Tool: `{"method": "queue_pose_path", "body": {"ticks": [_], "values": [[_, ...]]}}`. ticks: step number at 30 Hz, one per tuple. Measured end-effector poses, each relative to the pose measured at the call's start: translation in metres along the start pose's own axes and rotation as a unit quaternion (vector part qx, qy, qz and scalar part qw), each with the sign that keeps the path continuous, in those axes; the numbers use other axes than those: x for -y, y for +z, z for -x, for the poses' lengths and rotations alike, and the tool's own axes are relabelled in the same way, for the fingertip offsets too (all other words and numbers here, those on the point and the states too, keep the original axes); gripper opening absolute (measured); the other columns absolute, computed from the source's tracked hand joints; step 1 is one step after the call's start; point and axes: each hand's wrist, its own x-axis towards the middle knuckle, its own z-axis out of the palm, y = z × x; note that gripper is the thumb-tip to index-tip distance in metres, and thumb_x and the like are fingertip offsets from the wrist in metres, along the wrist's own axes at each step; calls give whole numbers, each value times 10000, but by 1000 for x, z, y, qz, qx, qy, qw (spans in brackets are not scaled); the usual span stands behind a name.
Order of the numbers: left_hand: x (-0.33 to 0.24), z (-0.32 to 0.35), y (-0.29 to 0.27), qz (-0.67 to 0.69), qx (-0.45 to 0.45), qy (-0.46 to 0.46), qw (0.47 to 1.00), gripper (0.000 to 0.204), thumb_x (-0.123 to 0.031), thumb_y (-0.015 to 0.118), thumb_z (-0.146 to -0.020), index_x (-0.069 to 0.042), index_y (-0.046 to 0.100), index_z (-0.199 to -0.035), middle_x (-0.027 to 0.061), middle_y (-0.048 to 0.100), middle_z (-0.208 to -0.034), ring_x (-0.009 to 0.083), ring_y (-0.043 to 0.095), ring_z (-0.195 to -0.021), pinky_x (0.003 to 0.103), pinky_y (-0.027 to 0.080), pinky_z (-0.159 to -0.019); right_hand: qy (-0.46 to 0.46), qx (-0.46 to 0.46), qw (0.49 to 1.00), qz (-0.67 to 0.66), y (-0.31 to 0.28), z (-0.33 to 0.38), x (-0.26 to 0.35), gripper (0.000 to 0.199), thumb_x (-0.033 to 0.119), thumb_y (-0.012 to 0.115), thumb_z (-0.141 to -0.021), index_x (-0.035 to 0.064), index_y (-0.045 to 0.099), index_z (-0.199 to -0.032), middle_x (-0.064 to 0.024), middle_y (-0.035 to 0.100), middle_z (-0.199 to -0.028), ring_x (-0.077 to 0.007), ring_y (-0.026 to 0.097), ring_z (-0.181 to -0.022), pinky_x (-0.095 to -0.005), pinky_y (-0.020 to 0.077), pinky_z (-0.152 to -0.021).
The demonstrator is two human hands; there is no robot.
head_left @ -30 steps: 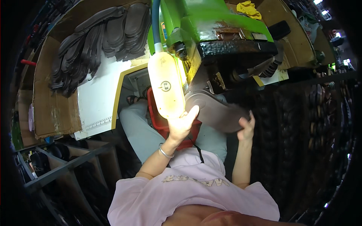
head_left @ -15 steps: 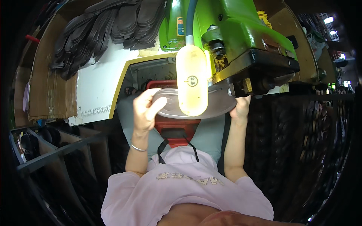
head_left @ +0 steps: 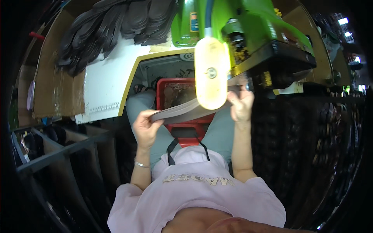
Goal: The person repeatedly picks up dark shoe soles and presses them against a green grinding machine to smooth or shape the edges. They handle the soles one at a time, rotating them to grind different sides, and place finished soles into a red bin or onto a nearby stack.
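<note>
A grey-brown shoe sole (head_left: 178, 112) is stretched between my two hands, tilted on its side with its edge toward me. At its left end my left hand (head_left: 145, 127) pinches it between thumb and fingers. My right hand (head_left: 241, 105) grips the other end, close under the dark head of a green machine (head_left: 254, 33). The lit lamp (head_left: 211, 73) hangs in front of the sole and hides part of its right half. Blur and the machine's shadow make the right fingertips hard to see, and I cannot tell whether the sole touches the machine.
Stacked dark soles (head_left: 105, 29) lie on the white table (head_left: 101, 87) at the back left, by a cardboard box (head_left: 58, 95). A red basket (head_left: 160, 93) stands below the sole, between my knees. Shelving with dark soles (head_left: 64, 149) flanks me on the left.
The sole has turned from showing its broad face to showing its edge. My left hand has lowered slightly, and my right hand has shifted its grip at the machine head.
</note>
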Motion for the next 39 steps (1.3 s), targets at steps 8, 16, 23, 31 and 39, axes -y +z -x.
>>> {"method": "queue_pose_path", "body": {"ticks": [8, 16, 23, 31, 39], "values": [[0, -24, 115, 61, 57, 13, 996, 273, 60, 729, -752, 14, 558, -960, 80, 626, -900, 124, 622, -832, 241, 507, -743, -88, -136, 987, 11, -67, -22, 49, 244, 25, 658, -852, 12, 539, -1065, -59, 614, -1009, -138, 589, -898, -264, 470, -843], [0, -50, 122, -13, 44, 146, 988, 148, -5, 704, -779, 17, 581, -858, 40, 616, -840, 90, 597, -765, 238, 498, -676, -21, -135, 990, -34, -74, -45, 59, 264, 9, 640, -847, -2, 533, -1088, -81, 618, -1032, -166, 607, -934, -290, 493, -827], [-29, -56, 58, 160, 7, -3, 987, 178, 74, 642, -783, 40, 575, -944, 101, 650, -852, 129, 624, -750, 236, 504, -704, 22, -64, 995, -67, -25, -17, 31, 397, -30, 625, -794, -13, 526, -1178, -63, 604, -1082, -145, 571, -974, -275, 433, -892], [-11, -27, -5, 127, -52, -61, 989, 136, 8, 627, -842, -11, 543, -947, 57, 625, -859, 93, 582, -767, 222, 459, -745, 19, -47, 998, -37, 33, 0, 23, 364, -46, 715, -727, 6, 604, -1069, -50, 630, -1007, -128, 589, -902, -271, 464, -832], [7, 3, -22, 5, 201, -195, 960, 209, -11, 700, -802, -5, 557, -954, 85, 640, -935, 106, 600, -884, 251, 480, -795, -18, -18, 999, 26, 52, -10, 19, 199, -57, 748, -702, -30, 676, -886, -63, 682, -823, -132, 649, -727, -252, 527, -664]]}}
